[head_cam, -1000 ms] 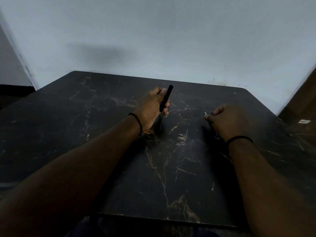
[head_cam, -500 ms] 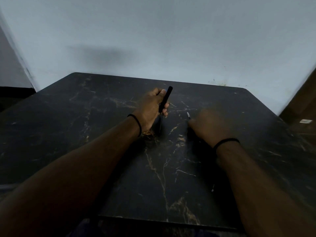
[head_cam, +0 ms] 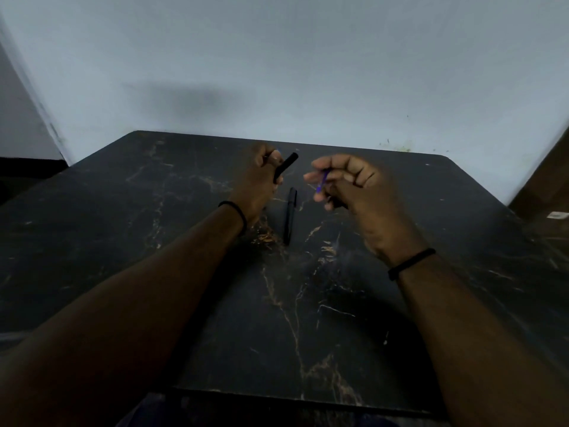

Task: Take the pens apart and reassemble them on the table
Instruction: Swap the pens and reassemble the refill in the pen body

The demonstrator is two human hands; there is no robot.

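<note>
Table [head_cam: 154, 241]: dark marble-pattern top with pale and orange veining, set against a pale wall [head_cam: 308, 72].

Left hand [head_cam: 258, 180]: raised over the far middle of the table, fingers curled shut around a short black pen piece [head_cam: 286, 167]; the piece juts up and to the right from the fist. Thin black band [head_cam: 235, 212] on the wrist.

Right hand [head_cam: 354, 192]: raised just right of the left, apart from it, fingers bent inward and pinching a thin blue-violet part [head_cam: 321, 180], seemingly a refill; most of it is hidden by the fingers and blurred. Black band [head_cam: 411, 263] on this wrist too.

Black pen [head_cam: 289, 215]: lies flat on the table between and slightly nearer than the two hands, running roughly front to back, touched by neither.

Both forearms bare, reaching in from the near edge.
</note>
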